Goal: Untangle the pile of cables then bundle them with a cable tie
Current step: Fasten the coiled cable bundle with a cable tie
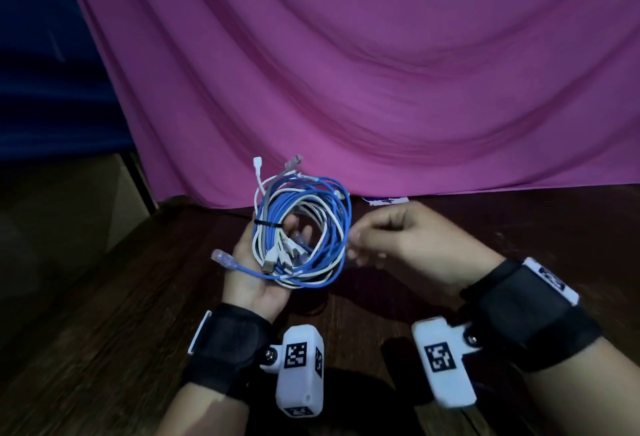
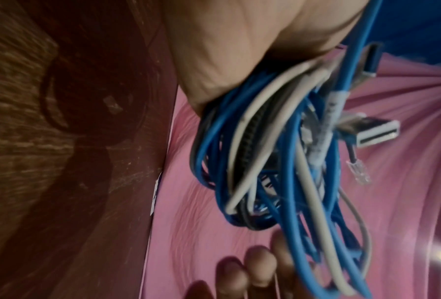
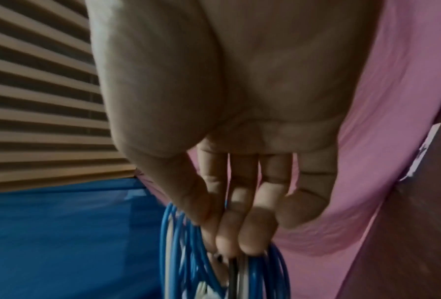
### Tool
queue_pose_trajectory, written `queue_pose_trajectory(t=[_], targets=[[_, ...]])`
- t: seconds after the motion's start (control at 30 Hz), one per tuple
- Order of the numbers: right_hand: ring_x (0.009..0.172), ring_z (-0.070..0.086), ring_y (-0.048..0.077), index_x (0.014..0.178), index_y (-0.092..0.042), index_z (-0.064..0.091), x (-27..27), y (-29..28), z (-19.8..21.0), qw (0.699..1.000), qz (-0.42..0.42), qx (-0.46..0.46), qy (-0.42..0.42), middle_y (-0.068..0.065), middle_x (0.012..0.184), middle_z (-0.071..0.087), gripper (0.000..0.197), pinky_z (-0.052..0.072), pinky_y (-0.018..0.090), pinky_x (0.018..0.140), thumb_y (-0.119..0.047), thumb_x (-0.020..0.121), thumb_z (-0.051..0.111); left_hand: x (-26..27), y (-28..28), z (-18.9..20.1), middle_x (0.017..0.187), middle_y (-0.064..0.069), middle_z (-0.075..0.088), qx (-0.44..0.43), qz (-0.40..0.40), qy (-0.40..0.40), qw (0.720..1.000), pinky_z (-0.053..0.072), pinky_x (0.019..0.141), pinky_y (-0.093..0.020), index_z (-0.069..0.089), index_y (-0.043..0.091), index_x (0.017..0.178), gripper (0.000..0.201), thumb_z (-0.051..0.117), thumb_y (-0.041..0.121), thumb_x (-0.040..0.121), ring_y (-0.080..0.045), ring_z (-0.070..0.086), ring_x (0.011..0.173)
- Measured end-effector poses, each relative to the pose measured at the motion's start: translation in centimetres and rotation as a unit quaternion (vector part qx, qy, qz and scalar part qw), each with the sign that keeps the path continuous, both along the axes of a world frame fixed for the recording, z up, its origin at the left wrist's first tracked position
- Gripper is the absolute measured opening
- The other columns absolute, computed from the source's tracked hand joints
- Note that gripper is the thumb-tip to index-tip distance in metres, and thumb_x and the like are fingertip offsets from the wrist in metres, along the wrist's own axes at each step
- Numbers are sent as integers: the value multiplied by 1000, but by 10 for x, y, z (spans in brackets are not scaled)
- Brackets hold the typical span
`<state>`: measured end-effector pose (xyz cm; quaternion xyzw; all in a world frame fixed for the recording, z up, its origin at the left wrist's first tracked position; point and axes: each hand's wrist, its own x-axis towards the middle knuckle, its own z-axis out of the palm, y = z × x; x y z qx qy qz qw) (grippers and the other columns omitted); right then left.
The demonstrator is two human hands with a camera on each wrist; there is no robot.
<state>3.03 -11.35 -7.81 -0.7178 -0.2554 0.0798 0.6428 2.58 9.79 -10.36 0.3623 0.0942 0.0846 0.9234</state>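
A coil of blue and white cables lies on my left hand, which is palm up, with its fingertips showing through the coil's middle. A black cable tie wraps the coil's left side. Loose ends stick out: a clear plug at the left and a white plug at the top. My right hand is blurred at the coil's right edge. In the right wrist view its fingertips close on the cable strands. In the left wrist view the coil hangs across my palm.
My hands hover above a dark wooden table. A pink cloth hangs behind, its hem meeting the table, with a small white paper scrap there. Blue fabric fills the far left. Slatted blinds show in the right wrist view.
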Motion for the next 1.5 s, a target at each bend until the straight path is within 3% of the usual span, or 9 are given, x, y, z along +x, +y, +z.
queue_pose_trajectory(t=[0.13,0.33,0.5,0.73,0.87,1.07,1.2,1.37,1.5], targets=[[91,62,14,98,-23,71,1,4,7,982,-152,78,-76,-3,98,71,22,52,50,93,-43,92,66,4,7,-5,81,-5,72,-8,-29,-37,999,63,78,-35,79,10,84,33,60,35,95,-21,71,75],[152,20,-1,163,-26,-1,-14,34,-8,981,-78,-85,-156,-8,167,24,129,20,34,127,-91,67,56,0,1,-2,105,-17,69,80,-74,-48,993,58,91,-51,75,4,100,40,56,38,95,-36,70,94],[150,-6,-12,163,-22,14,-25,63,-30,965,-150,-72,-202,-12,170,1,107,4,12,121,-77,79,52,-3,3,-9,139,-21,50,18,-80,-60,995,29,118,-66,57,-1,138,51,48,34,101,-45,45,137],[156,9,6,155,-48,18,-12,40,-31,975,17,-112,-194,-11,167,18,86,14,44,128,-78,83,54,-1,5,-3,145,-36,47,121,-4,-61,991,33,116,-65,50,-5,141,52,43,34,108,-50,46,137],[150,18,-4,160,-27,23,-2,17,-15,982,-106,-81,-133,-12,165,23,107,16,36,128,-88,75,43,0,3,0,81,-14,70,295,126,-136,937,54,67,-29,67,5,91,31,52,28,106,-23,64,73],[126,45,13,138,-34,56,-19,16,18,865,-272,-157,-391,-20,133,58,55,36,43,105,-61,90,58,1,-2,-12,82,3,74,580,104,-195,784,55,73,-35,71,25,91,29,55,47,98,-12,68,77],[114,49,7,115,-40,69,-26,23,19,890,-243,-216,-319,-25,104,70,24,27,43,100,-49,93,65,0,-10,-19,83,5,67,689,103,-191,692,50,76,-31,70,26,99,22,58,44,93,-9,64,83],[80,63,24,97,4,56,-29,24,22,989,-103,29,-100,22,95,72,12,51,30,69,-7,103,55,-3,-12,-18,78,6,66,713,73,-186,672,41,68,-16,73,34,91,9,67,39,94,-1,62,79],[67,55,22,95,10,54,-32,24,26,985,-107,80,-106,19,78,62,12,48,24,59,1,102,52,-9,-19,-10,83,21,66,708,96,-256,651,41,62,-11,65,39,96,8,61,45,92,7,62,74]])
